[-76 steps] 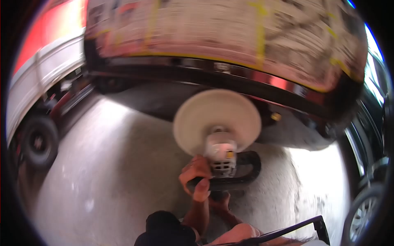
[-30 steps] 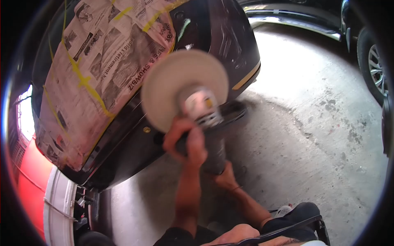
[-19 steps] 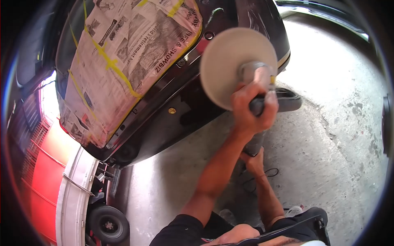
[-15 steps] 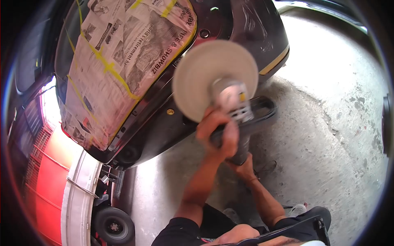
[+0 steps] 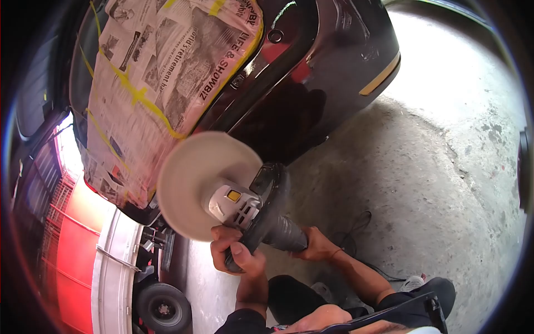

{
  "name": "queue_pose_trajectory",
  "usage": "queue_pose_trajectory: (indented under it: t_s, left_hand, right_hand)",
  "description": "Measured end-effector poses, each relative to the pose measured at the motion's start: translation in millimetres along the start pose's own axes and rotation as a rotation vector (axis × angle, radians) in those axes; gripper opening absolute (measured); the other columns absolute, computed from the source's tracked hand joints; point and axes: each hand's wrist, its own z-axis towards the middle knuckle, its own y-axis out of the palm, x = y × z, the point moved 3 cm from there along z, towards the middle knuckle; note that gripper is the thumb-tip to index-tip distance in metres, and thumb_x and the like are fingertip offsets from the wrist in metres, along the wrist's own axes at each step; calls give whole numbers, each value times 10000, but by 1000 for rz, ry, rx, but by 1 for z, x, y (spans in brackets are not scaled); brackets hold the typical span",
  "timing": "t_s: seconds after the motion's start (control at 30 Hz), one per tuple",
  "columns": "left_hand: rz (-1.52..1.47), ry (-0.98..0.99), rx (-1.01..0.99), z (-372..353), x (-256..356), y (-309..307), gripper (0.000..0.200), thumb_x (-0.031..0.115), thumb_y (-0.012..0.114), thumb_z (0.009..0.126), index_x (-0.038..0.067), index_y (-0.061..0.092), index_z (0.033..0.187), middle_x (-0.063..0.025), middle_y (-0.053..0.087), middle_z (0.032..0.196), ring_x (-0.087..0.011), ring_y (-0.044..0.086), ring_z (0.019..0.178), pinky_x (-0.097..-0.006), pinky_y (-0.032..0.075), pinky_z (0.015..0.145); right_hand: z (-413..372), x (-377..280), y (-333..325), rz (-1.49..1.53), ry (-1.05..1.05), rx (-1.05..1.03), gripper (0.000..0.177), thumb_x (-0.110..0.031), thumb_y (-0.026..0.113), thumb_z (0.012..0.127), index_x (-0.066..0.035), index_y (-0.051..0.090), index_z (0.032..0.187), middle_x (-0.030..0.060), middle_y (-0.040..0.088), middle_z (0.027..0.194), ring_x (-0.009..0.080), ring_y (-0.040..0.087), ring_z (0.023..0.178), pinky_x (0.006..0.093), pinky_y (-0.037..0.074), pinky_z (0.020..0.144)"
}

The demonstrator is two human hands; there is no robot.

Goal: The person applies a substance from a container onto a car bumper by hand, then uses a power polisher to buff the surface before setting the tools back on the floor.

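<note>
An electric polisher (image 5: 233, 203) with a large round pale pad (image 5: 181, 178) is held in both hands. My left hand (image 5: 236, 250) wraps round the near end of its black loop handle. Closed on the rear of the dark motor body is my right hand (image 5: 317, 245). The pad, its face turned away from me, overlaps the lower part of a dark, glossy car rear (image 5: 278, 117) in this view. Newspaper (image 5: 144, 83) fixed with yellow tape covers the car's window beside it.
A power cord (image 5: 384, 275) lies on the concrete floor (image 5: 434, 183) to the right. At the lower left stands a red and white truck (image 5: 111, 267) with a black wheel (image 5: 163, 308). A yellow-edged reflector (image 5: 380, 75) sits on the car's bumper.
Both hands have carried the polisher left and down in view, from in front of the bumper's middle to the car's lower left part. The loop handle has turned with it.
</note>
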Motion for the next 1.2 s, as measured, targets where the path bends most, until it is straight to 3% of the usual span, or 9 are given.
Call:
queue_pose_trajectory:
  t_s: [0.2,0.3,0.37,0.5,0.67,0.8,0.97,1.1,1.2]
  left_hand:
    - [53,64,-8,2,5,15,264,254,539,869,21,431,807,-109,475,704,-213,459,677,-375,419,652]
    - [14,105,-3,8,-1,27,238,237,476,855,34,389,768,-84,428,614,-192,466,615,-367,434,622]
    - [-424,-22,-60,17,-18,29,235,247,511,873,43,424,796,-86,438,628,-189,413,640,-362,388,614]
    - [-588,44,-150,33,-16,78,240,242,560,833,32,480,750,-68,477,589,-177,434,554,-351,386,613]
    - [-483,149,-495,30,5,143,160,175,605,689,26,547,684,-62,552,604,-187,497,548,-332,406,597]
    - [-372,156,-602,3,6,148,127,161,600,648,43,558,667,-45,544,593,-197,520,548,-342,414,605]
    - [-278,203,-499,-16,-19,70,155,197,619,715,48,581,731,-72,570,644,-215,543,586,-378,433,661]
    - [-177,149,-334,-13,-19,9,279,283,558,882,28,505,783,-69,486,615,-196,456,578,-380,454,633]
    - [-240,0,-32,-9,-26,-12,318,316,556,896,42,475,759,-54,432,588,-188,423,601,-352,406,587]
  right_hand:
    - [-1,-9,-14,51,12,17,445,-175,829,657,4,663,1029,137,725,928,207,697,893,346,522,815]
    - [-2,-6,-14,23,-37,72,429,-172,822,666,6,659,1020,139,721,930,211,697,893,343,523,818]
    - [-6,-4,-9,-105,-9,329,410,-158,811,678,9,655,1019,145,716,935,222,699,897,351,524,820]
    - [-4,-10,-12,-63,-38,510,463,-180,803,681,6,627,1067,180,713,922,296,716,921,383,531,788]
    - [-9,12,-8,237,-128,749,349,-120,796,737,-8,642,1030,82,717,870,158,679,792,345,526,727]
    - [-19,37,4,310,-39,681,335,-93,783,746,-21,658,1048,46,707,915,112,636,820,327,519,744]
    - [-21,85,53,323,-99,502,381,-146,785,740,-18,648,1071,78,705,976,127,643,874,338,521,779]
    - [-17,69,64,157,-36,316,447,-167,786,724,-6,626,1109,116,710,999,172,666,910,355,524,818]
    - [-5,42,60,142,-22,212,500,-192,786,706,-3,611,1135,178,710,1013,284,702,944,392,533,845]
